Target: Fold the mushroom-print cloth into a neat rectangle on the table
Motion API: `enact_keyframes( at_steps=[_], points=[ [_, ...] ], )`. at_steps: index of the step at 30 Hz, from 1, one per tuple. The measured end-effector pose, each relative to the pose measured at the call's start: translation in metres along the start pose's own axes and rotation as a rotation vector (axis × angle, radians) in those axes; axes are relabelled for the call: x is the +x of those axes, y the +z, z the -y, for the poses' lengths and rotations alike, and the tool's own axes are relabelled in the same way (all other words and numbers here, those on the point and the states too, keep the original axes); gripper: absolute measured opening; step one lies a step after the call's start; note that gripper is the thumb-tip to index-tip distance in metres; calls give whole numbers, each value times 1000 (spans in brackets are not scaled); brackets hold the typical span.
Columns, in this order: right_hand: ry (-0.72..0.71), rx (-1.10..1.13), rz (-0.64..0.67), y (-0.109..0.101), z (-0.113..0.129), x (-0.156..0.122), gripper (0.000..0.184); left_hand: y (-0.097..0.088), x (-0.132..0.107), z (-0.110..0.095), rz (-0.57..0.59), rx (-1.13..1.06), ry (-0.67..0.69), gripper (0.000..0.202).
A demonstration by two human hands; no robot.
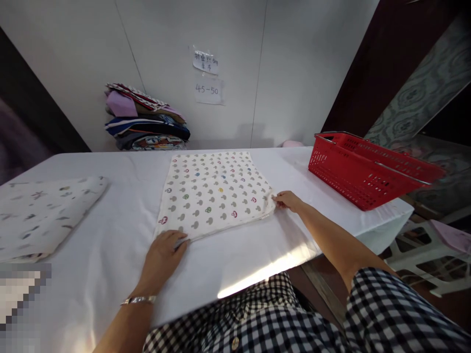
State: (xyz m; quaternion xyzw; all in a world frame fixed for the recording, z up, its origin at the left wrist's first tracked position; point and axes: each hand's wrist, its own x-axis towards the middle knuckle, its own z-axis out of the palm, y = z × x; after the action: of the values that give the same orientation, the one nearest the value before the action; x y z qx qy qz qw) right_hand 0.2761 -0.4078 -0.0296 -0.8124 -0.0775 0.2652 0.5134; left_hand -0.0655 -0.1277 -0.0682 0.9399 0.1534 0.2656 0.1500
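Two hands, left hand (162, 255) and right hand (289, 200), one mushroom cloth (215, 193), one leaf cloth (40, 215), one stack of folded fabrics (147, 120), one red basket (368, 169), two paper notes (208, 76), one table (117, 235), one bracelet (140, 300)

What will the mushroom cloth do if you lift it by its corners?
The mushroom cloth would probably sag and fold, since it lies thin and flat on the table. It looks light: the left hand and right hand pinch its near corners with fingertips only. Pushed, it would likely wrinkle rather than slide whole.
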Motion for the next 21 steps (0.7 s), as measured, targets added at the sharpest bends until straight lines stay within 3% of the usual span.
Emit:
enact_keyframes(
  at_steps=[6, 13, 21],
  points=[
    [49, -187, -46, 1, -11, 3, 25, -3, 1, -3, 7, -13, -16, 28],
    [128, -377, -88, 7, -4, 10, 23, -4, 2, -4, 22, -18, -13, 28],
    [144, -326, -84, 10, -1, 3, 18, -4, 1, -5, 27, -28, -20, 26]
  ],
)
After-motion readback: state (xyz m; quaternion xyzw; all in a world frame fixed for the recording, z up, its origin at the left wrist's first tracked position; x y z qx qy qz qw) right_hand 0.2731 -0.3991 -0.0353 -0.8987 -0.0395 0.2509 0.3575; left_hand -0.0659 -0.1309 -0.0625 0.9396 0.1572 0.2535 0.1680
